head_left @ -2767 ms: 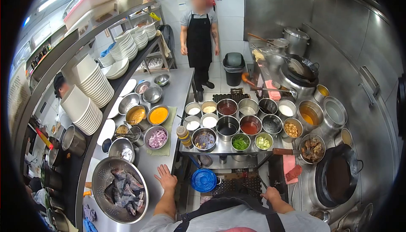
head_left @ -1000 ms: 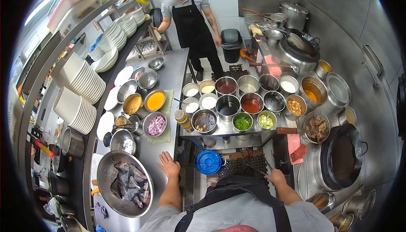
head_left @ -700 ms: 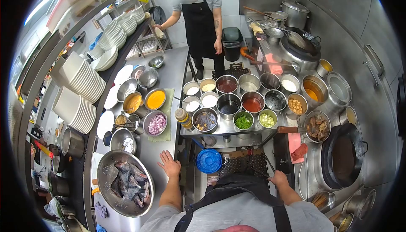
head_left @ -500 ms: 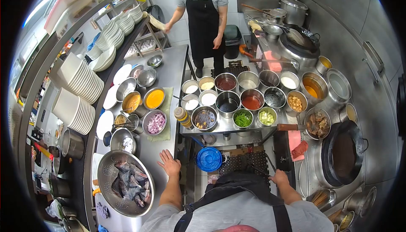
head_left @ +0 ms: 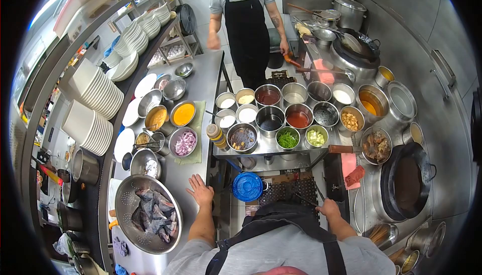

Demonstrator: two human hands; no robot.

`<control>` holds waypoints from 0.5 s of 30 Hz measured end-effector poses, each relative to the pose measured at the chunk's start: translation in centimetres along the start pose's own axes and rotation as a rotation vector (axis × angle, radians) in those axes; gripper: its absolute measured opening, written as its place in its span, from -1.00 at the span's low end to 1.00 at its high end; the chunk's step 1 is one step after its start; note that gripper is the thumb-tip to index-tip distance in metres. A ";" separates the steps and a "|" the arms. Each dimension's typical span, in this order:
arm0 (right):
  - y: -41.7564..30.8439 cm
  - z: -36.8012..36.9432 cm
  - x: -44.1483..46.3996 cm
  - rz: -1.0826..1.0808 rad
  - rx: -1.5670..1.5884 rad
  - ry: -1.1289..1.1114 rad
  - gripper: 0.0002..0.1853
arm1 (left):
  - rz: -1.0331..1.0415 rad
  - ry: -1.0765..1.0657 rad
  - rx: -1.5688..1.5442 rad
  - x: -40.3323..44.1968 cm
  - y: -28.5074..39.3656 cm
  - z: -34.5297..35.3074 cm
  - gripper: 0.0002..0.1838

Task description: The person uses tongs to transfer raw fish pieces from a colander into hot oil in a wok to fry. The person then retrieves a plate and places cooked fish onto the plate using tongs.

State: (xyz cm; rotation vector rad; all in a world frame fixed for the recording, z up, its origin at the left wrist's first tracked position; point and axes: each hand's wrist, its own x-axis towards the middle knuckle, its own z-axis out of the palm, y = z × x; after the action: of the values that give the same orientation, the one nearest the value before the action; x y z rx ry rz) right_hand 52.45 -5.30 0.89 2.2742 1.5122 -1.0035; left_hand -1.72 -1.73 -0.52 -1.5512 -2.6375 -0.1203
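One steel colander [head_left: 125, 199], on the surface [head_left: 206, 74] at left; holds dark-skinned fish pieces [head_left: 154, 215]; a nudge could slide it or shed drips. One bowl of sliced red onion [head_left: 184, 142], partly on a green cloth [head_left: 201, 144]; a tug on the cloth could tip it. One left hand [head_left: 202, 192], palm down, fingers spread, resting on the surface; moisture might make it slip. Many uncovered pots [head_left: 269, 118], close together (sauces near chopped greens [head_left: 287, 140]); a careless reach could spill one into another. One right hand [head_left: 329, 208], well apart from the left, fingers curled at a thin dark rod [head_left: 307, 200]; grip cannot be told; if loose, the rod could drop. One wok [head_left: 390, 179], far right, dark liquid inside; a bump could slop it.
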 end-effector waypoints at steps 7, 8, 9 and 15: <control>-0.7 -1.3 -1.5 0.031 0.021 0.006 -0.37 | 0.000 -0.015 0.002 -0.1 0.2 -0.5 -0.12; -0.5 -1.2 -1.5 0.020 0.011 0.015 -0.39 | 0.001 -0.007 0.007 0.0 0.1 -0.3 -0.12; -0.4 -1.1 -1.6 0.012 0.002 0.023 -0.40 | 0.006 -0.001 0.012 0.0 0.1 -0.2 -0.12; 1.3 0.0 -0.4 -0.055 0.018 0.025 -0.42 | 0.016 -0.003 0.027 -0.2 0.2 0.1 -0.12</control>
State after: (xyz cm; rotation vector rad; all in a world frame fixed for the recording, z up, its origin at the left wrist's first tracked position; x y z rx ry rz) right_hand 53.45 -6.15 0.88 2.2776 1.5907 -1.0112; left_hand -1.48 -1.77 -0.60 -1.5649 -2.6166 -0.0808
